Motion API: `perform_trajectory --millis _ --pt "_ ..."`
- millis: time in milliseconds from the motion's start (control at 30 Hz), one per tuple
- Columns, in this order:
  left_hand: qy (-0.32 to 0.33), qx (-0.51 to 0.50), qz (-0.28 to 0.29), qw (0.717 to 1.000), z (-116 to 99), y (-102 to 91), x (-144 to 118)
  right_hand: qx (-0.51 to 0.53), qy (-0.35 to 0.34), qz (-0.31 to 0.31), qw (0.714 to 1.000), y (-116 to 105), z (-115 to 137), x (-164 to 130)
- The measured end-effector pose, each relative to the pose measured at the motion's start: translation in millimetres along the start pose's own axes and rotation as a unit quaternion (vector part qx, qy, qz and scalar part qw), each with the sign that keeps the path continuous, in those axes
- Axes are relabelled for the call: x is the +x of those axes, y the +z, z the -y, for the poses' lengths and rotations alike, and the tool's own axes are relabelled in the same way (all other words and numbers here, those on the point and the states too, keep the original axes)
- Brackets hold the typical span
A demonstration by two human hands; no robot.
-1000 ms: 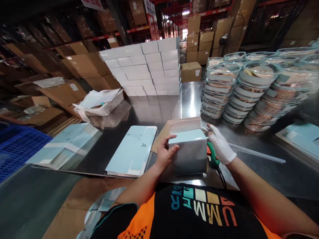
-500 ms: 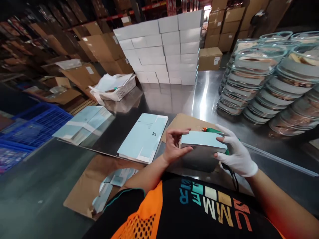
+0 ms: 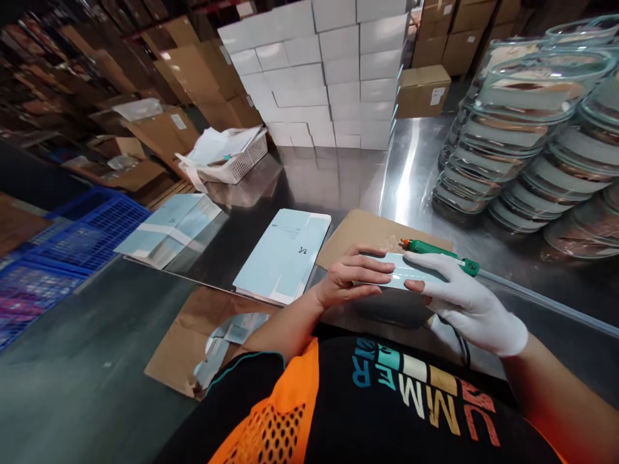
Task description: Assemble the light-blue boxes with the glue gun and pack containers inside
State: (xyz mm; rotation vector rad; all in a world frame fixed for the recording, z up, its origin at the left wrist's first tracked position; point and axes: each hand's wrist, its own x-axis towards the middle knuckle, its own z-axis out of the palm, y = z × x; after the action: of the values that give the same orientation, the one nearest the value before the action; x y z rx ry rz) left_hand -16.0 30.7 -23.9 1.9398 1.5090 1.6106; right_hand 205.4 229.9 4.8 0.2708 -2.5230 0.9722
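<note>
On the steel table (image 3: pixel 338 187), left hand (image 3: pixel 351 278) and gloved right hand (image 3: pixel 464 303) press flat, fingers spread, atop the pale box (image 3: pixel 401 270).

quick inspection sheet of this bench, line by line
surface: shiny metal table, with a brown card sheet under the work
job's things: pale blue box under both hands; green tool lying just behind it
clutter: flat blue cartons left of the box, more flat cartons further left, white basket of papers, cut scraps on brown card at the near edge
grippers: left hand bare, pressing flat on the box; right hand in a white glove, also flat on it
cables: black cord running below the right hand
surroundings: wall of white boxes, stacked clear lidded tubs, blue crate, brown cartons on racks
</note>
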Motion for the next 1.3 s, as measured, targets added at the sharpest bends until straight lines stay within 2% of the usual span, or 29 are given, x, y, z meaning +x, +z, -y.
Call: perform_trajectory --millis 67,167,267,333,367,433,500,533,600,667,733,800,867,933,1033,1133,1167,1200,1233,1300 --pt "-0.026 0.009 -0.027 0.999 6 3.1 -7 -0.008 -0.001 -0.024 1.000 7 -2 -3" --pt "-0.117 0.000 -0.088 0.989 21 18.5 -31 -0.039 0.058 -0.098 0.993 21 -10 -15" --pt "-0.228 -0.041 -0.053 0.971 35 33.9 -62 -0.059 0.142 -0.151 0.976 29 -24 -36" --pt "-0.272 -0.068 -0.069 0.957 40 29.9 -70 -0.105 0.218 -0.158 0.957 31 -32 -49" --pt "-0.282 -0.076 -0.108 0.950 43 20.7 -66 -0.145 0.270 -0.148 0.940 31 -34 -54" --pt "-0.289 -0.060 -0.222 0.929 53 -12.7 -44 -0.227 0.391 -0.092 0.887 31 -35 -59" --pt "-0.296 0.027 -0.328 0.897 72 -60.5 -4 -0.258 0.486 -0.009 0.835 32 -34 -56" --pt "-0.314 0.092 -0.363 0.872 84 -86.3 17 -0.255 0.516 0.021 0.817 32 -32 -53" --pt "-0.339 0.133 -0.380 0.850 110 -134.2 56 -0.237 0.549 0.046 0.800 31 -30 -46" --pt "-0.365 0.167 -0.378 0.834 133 -170.2 80 -0.216 0.569 0.046 0.792 27 -30 -40" --pt "-0.388 0.205 -0.363 0.822 148 -191.2 87 -0.199 0.588 0.045 0.783 22 -32 -36" --pt "-0.403 0.246 -0.342 0.812 158 -198.8 84 -0.192 0.601 0.041 0.775 18 -35 -35" --pt "-0.401 0.288 -0.322 0.808 164 -195.6 80 -0.191 0.611 0.038 0.767 16 -37 -35" --pt "-0.377 0.324 -0.298 0.815 166 -183.2 79 -0.192 0.612 0.027 0.767 16 -39 -36" --pt "-0.325 0.341 -0.202 0.859 161 -147.2 75 -0.186 0.611 -0.002 0.770 16 -41 -40" --pt "-0.290 0.323 0.006 0.901 143 -94.7 50 -0.164 0.613 -0.024 0.772 12 -43 -46" --pt "-0.278 0.331 0.150 0.889 135 -75.6 38 -0.155 0.612 -0.032 0.775 10 -43 -48" --pt "-0.265 0.333 0.262 0.866 126 -56.6 26 -0.147 0.608 -0.041 0.779 8 -43 -49" --pt "-0.271 0.330 0.312 0.849 117 -38.2 15 -0.141 0.603 -0.049 0.784 6 -44 -50" --pt "-0.293 0.330 0.318 0.839 101 -3.9 0 -0.139 0.595 -0.056 0.790 2 -45 -50"
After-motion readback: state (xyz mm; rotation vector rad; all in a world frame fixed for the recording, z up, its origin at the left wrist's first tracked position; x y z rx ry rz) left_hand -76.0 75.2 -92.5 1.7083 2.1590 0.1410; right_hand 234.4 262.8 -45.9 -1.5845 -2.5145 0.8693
